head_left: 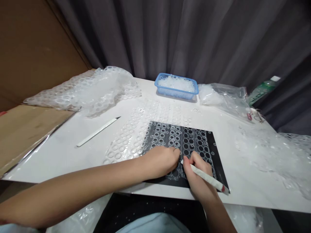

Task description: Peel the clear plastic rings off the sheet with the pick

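My right hand (200, 173) is closed around a white-wrapped craft knife (209, 179), its tip pointing left toward my other hand. Beside it, my left hand (165, 160) is curled with fingers pressed together on a clear plastic sheet of rings (174, 132); whether it pinches anything is hidden. The ring sheet lies partly over a black mat (217, 161) and spreads left onto the white table. A second white-wrapped knife (98, 132) rests on the table at the left.
A blue basket (176, 92) of small clear pieces stands at the back, beside a plastic bag (225, 94) and a green bottle (263, 89). Ring sheets (97, 87) are heaped back left; clear scraps (272, 152) lie right. Cardboard (29, 129) borders the left.
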### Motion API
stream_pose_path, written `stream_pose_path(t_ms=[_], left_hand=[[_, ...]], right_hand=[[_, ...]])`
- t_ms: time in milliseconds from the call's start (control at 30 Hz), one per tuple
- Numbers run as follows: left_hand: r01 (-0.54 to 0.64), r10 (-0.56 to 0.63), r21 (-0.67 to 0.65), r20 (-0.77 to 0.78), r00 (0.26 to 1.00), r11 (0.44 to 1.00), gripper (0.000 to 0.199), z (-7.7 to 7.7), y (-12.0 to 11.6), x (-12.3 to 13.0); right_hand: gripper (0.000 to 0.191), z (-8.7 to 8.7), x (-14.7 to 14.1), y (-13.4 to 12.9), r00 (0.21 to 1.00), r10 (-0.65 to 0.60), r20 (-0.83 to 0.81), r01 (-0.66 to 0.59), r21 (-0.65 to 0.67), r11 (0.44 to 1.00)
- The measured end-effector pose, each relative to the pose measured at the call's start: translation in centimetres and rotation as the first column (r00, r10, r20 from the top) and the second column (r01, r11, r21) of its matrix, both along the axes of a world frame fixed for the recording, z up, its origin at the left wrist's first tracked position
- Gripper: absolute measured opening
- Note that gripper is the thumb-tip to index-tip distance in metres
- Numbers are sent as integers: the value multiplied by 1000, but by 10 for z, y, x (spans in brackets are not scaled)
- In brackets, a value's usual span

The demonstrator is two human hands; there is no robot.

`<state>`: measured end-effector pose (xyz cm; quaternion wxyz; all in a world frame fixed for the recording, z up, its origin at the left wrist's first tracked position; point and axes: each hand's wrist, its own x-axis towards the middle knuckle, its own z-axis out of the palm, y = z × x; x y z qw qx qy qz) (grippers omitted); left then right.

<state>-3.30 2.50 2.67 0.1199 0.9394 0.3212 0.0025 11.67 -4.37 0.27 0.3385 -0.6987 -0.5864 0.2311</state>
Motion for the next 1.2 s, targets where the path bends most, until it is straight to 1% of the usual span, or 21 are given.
stream_pose_path(t_ms=[33, 100, 167, 200, 233, 300, 367, 433, 500, 567, 667, 733, 767, 833, 900, 967, 1000, 1067, 1100, 1167, 1200], left_hand=[[-16, 18, -35, 57, 998, 999, 10, 4, 3, -2], [-77, 99, -118, 198, 975, 990, 11, 13, 8, -8], [-127, 169, -156, 297, 940, 980, 17, 20, 13, -13], [-125, 167, -148, 322, 932, 981, 21, 22, 15, -15], [-100, 138, -130, 331, 933, 986, 25, 23, 16, -16], [-36, 61, -85, 305, 950, 996, 28, 20, 17, -15], [3, 12, -59, 242, 970, 998, 19, 14, 17, -12], [8, -3, -31, 161, 987, 1000, 11, 7, 17, -8], [13, -14, 6, 81, 997, 1000, 10, 1, 16, -3], [8, -9, 49, 22, 1000, 999, 12, -4, 16, 1], [-10, 11, 73, -10, 1000, 997, 11, -7, 16, 5], [-15, 14, 52, 14, 1000, 999, 11, -3, 17, 4], [-25, 23, 36, 56, 998, 999, 10, 1, 18, 2], [-69, 67, 3, 188, 980, 998, 10, 15, 21, -3], [-125, 123, -12, 308, 943, 992, 13, 31, 27, -8], [-150, 140, 6, 323, 936, 989, 20, 43, 34, -13], [-143, 130, 22, 310, 942, 989, 24, 45, 38, -14], [-97, 82, 42, 272, 959, 994, 27, 42, 44, -14], [-71, 58, 40, 254, 966, 997, 24, 38, 47, -13], [-28, 25, 12, 211, 977, 1000, 9, 27, 51, -10], [-9, 10, -6, 187, 982, 1000, 6, 21, 52, -9]], right_hand=[[35, 1, 1, 0, 1000, 5, 1, -5, -14, 1000], [36, 2, 2, 1, 999, 10, -38, -12, -54, 998], [36, 1, 4, 2, 986, -19, -168, 1, -109, 994], [36, 0, 5, 3, 966, -52, -253, 17, -136, 991], [36, -1, 5, 4, 941, -87, -328, 37, -157, 987], [36, -3, 4, 6, 905, -137, -404, 68, -180, 981], [36, -4, 2, 8, 909, -135, -395, 68, -179, 982], [36, -4, 0, 10, 920, -119, -374, 52, -183, 982], [36, -3, -1, 11, 931, -110, -347, 42, -196, 980], [35, -2, -1, 13, 955, -88, -282, 34, -191, 981], [33, 3, -1, 16, 990, -13, -139, -5, -128, 992], [32, 6, -1, 18, 997, 37, -63, -41, -77, 996], [31, 8, -1, 19, 998, 57, -39, -59, -60, 996], [30, 10, -1, 20, 997, 78, -16, -79, -56, 995], [30, 11, 1, 21, 996, 79, -34, -82, -100, 992], [32, 12, 6, 24, 994, 55, -99, -69, -140, 988], [33, 13, 10, 26, 990, 40, -135, -60, -143, 988], [36, 13, 17, 33, 984, 28, -177, -49, -113, 992], [36, 13, 21, 38, 983, 37, -179, -55, -93, 994], [38, 10, 26, 47, 979, 80, -189, -95, -74, 993], [38, 8, 26, 52, 970, 93, -226, -111, -70, 991]])
